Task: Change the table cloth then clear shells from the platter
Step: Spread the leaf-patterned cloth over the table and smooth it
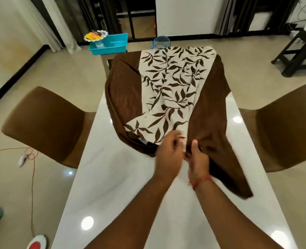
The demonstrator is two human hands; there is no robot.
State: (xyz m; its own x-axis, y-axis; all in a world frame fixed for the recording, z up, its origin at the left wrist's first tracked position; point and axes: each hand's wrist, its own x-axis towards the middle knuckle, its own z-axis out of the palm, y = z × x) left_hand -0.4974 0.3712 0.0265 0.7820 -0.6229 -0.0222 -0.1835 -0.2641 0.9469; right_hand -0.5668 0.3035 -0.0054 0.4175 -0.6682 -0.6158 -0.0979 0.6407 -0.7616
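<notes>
Brown leaf-print table cloth [166, 90]; both hands' fingers pinch its near edge; no legible writing.

brown table cloth [208, 112] with cream leaf-print panel, white table [116, 177], teal tray [111, 44]

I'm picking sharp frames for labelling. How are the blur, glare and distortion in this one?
Head view: the left hand is motion-blurred at the fingers; the right hand is a little sharper. Round ceiling-light glare spots sit on the glossy white table. Wide-angle distortion bends the room's edges. The leaf-print tablecloth reads clearly.
</notes>
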